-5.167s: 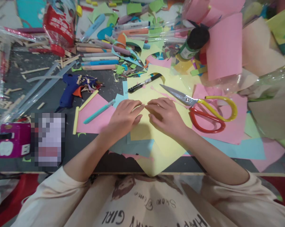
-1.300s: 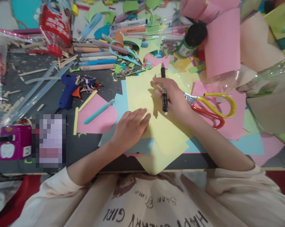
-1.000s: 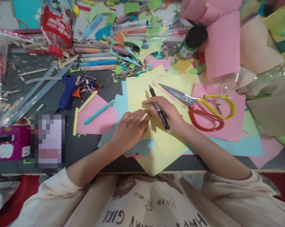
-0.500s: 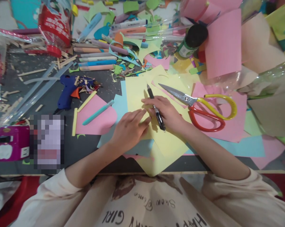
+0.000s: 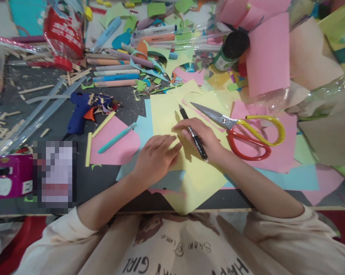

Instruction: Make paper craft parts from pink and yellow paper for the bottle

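A black pen (image 5: 198, 143) rests in my right hand (image 5: 202, 134), its tip pointing away from me and its back end toward my wrist. The fingers are closed around it, above yellow paper (image 5: 163, 110). My left hand (image 5: 155, 158) lies palm down on the same paper's left part, fingers stretched out and holding nothing. Scissors (image 5: 232, 122) with one yellow and one red handle lie just right of my right hand, blades slightly apart. Under the yellow sheets, light blue paper (image 5: 143, 126) sticks out.
Left of my hands, a pink paper piece (image 5: 117, 133) carries a teal marker (image 5: 117, 138). Behind it lies a blue glue gun (image 5: 77, 114). A red-labelled bottle (image 5: 65, 34), several markers (image 5: 117, 76) and paper scraps crowd the back. A black-capped bottle (image 5: 229, 51) stands at back right.
The pen has tilted in my right hand, its back end swinging slightly right toward my wrist. My left hand stays nearly in place. The whole view has shifted slightly.
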